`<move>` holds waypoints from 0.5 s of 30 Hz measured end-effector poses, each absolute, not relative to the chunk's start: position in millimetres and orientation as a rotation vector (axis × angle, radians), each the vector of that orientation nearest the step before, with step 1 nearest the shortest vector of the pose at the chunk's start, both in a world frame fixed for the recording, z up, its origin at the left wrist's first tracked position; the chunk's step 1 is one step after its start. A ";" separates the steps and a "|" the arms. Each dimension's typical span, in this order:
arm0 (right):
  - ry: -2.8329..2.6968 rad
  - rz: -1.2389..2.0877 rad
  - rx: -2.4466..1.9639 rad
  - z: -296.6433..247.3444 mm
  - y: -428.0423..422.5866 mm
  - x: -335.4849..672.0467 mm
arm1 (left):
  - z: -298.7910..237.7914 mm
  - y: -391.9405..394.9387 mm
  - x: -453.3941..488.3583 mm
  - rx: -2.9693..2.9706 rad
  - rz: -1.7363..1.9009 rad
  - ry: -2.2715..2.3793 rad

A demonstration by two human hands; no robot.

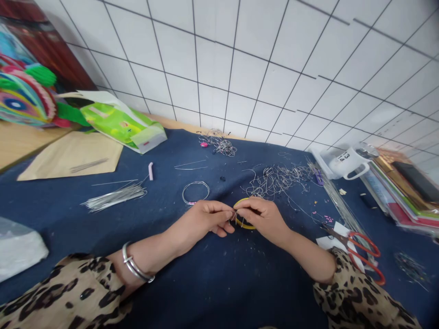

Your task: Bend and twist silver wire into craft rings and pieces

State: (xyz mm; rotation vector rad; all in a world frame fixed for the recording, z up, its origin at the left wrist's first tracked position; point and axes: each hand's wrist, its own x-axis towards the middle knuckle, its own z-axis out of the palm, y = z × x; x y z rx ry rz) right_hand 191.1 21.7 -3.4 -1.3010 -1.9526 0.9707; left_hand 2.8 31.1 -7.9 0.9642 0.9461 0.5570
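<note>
My left hand (212,215) has its thumb and forefinger pinched on thin wire, with the other fingers loosely curled below. Close against it, my right hand (265,218) also pinches fine wire (236,218) between thumb and forefinger. Short wire ends stick down between the fingertips; their exact shape is too small to make out. Partly covered by the right hand is a yellow ring (246,226); I cannot tell whether that hand holds it. Just beyond my left hand, a coiled wire loop (195,183) with pink beads lies on the dark blue cloth (219,283).
Left: a bundle of straight wires (115,195), a lilac tube (151,171) and a green bag (123,123). Behind the right hand spreads a wire tangle (279,179); a smaller tangle (222,145) lies farther back. Right: orange-handled scissors (365,251), long wires and a white mug (348,162).
</note>
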 end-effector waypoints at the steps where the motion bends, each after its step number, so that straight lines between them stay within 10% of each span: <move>1: -1.966 0.953 -1.291 -3.9 21.4 190.5 | -7.6 30.8 2.8 0.963 0.550 0.936; 15: -1.749 1.200 -1.359 -6.2 21.7 190.8 | -10.4 29.9 2.7 1.009 0.537 0.918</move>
